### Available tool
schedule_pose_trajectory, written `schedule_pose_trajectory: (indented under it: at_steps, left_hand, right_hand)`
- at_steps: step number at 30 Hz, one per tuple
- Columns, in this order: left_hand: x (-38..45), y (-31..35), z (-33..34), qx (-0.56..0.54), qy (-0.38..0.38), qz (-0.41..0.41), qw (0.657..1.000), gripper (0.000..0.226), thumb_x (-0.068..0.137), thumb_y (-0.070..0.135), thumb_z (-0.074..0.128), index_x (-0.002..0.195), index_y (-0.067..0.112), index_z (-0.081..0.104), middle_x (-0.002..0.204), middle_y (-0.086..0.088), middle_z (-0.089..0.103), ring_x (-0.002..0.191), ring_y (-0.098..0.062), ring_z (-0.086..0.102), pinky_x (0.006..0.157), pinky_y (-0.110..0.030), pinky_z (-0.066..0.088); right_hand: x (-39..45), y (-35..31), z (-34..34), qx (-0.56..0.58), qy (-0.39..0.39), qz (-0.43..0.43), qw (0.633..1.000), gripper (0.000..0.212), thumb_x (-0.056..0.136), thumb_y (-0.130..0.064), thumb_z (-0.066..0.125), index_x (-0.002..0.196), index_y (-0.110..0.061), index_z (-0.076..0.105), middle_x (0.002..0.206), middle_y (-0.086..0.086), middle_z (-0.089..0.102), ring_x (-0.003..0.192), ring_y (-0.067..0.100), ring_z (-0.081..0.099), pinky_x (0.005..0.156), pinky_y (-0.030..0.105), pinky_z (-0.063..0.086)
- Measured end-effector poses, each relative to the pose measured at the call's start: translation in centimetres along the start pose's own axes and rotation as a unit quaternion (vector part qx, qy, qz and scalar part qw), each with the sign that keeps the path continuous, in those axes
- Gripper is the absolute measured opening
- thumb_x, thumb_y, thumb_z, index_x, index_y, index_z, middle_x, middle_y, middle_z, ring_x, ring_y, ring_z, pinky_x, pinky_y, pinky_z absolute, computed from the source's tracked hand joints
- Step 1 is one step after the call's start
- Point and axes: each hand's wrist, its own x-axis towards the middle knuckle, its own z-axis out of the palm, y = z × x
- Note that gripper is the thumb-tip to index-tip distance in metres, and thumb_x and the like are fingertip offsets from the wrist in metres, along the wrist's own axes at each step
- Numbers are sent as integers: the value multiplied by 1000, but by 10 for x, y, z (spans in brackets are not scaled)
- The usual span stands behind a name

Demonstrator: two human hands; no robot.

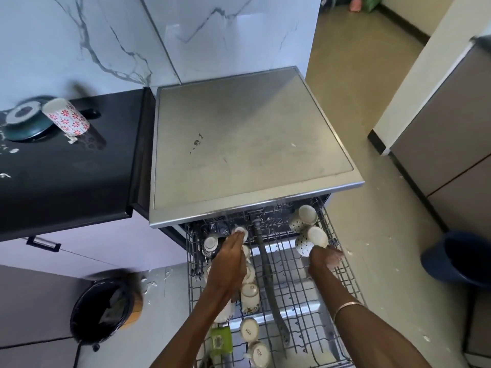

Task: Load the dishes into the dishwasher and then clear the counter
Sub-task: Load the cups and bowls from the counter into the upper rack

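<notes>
The dishwasher's upper wire rack is pulled out below the steel top. Several white cups lie upside down along its left side. My left hand reaches over that row, fingertips touching a small white cup at the back. My right hand rests on the rack's right side, its fingers against a black-dotted white cup; a second dotted cup sits behind it. Whether either hand grips its cup is unclear. On the black counter stand a red-flowered cup and a dark green pan.
A long grey spray arm runs down the rack's middle. A green object sits at the rack's front left. A black-lined bin stands on the floor to the left and a blue bucket to the right. White scraps dot the counter and floor.
</notes>
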Motion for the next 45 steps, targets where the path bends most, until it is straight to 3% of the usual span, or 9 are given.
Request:
schedule_pose_trajectory:
  at_steps: [4, 9, 18, 24, 31, 36, 39, 42, 45]
  left_hand:
    - [-6, 14, -22, 8, 6, 6, 1000, 50, 94, -1, 48, 144, 5, 43, 147, -13, 47, 138, -24, 43, 112, -24, 23]
    - [2, -2, -73, 17, 57, -6, 998, 50, 96, 4, 50, 145, 6, 42, 149, -12, 45, 140, -24, 40, 114, -30, 31]
    - [41, -98, -181, 62, 129, -82, 986, 46, 93, 0, 49, 138, -7, 46, 144, -22, 48, 139, -36, 40, 116, -40, 25]
    - [67, -215, -234, 72, 142, -120, 980, 60, 99, 28, 17, 138, -6, 48, 145, -20, 47, 140, -32, 39, 118, -43, 23]
    - [75, -322, -289, 64, 151, -184, 969, 56, 101, 28, 23, 149, 0, 32, 156, -14, 32, 148, -25, 24, 121, -32, 9]
    - [85, -372, -299, 79, 161, -204, 962, 57, 101, 30, 22, 147, 1, 37, 152, -14, 39, 144, -26, 33, 120, -36, 18]
    - [93, -380, -301, 63, 160, -202, 964, 62, 99, 35, 13, 152, 4, 25, 158, -10, 29, 148, -21, 21, 121, -32, 10]
    - [100, -384, -307, 36, 167, -202, 964, 69, 96, 44, 2, 155, 10, 12, 163, -4, 14, 149, -13, 2, 120, -26, -3]
    - [103, -385, -309, 30, 171, -210, 962, 61, 102, 41, 10, 156, 14, 6, 163, 1, 7, 148, -7, -6, 120, -24, -7]
  right_hand:
    - [-38, -38, -7, 136, 76, -79, 985, 24, 84, -7, 55, 107, -11, 60, 105, 17, 69, 100, 35, 66, 86, 40, 50]
    - [-110, -117, -9, 196, 53, -232, 951, 20, 88, -13, 52, 107, -12, 59, 105, 13, 68, 99, 37, 62, 78, 42, 46]
    - [-230, -199, 89, 51, -150, -397, 904, 28, 90, -18, 55, 114, -13, 68, 115, 10, 69, 111, 30, 60, 98, 36, 42]
    - [-337, -233, 193, -102, -268, -545, 788, 35, 93, -23, 59, 122, -6, 67, 122, 17, 67, 111, 33, 63, 102, 37, 44]
    - [-463, -261, 303, -190, -340, -610, 690, 48, 93, -29, 61, 136, -7, 56, 128, 15, 63, 116, 28, 61, 101, 31, 43]
    - [-532, -277, 369, -208, -386, -630, 640, 85, 85, -33, 72, 152, -8, 27, 155, 15, 33, 142, 28, 34, 114, 39, 35]
    - [-558, -285, 406, -215, -377, -657, 617, 101, 80, -32, 77, 155, -8, 13, 162, 11, 15, 147, 28, 23, 114, 39, 30]
    - [-576, -287, 441, -238, -347, -696, 582, 102, 78, -33, 77, 154, -7, 15, 161, 11, 15, 146, 29, 23, 113, 41, 33]
    - [-583, -290, 467, -271, -317, -724, 549, 97, 76, -37, 77, 153, -16, 22, 160, 7, 18, 146, 31, 18, 108, 51, 38]
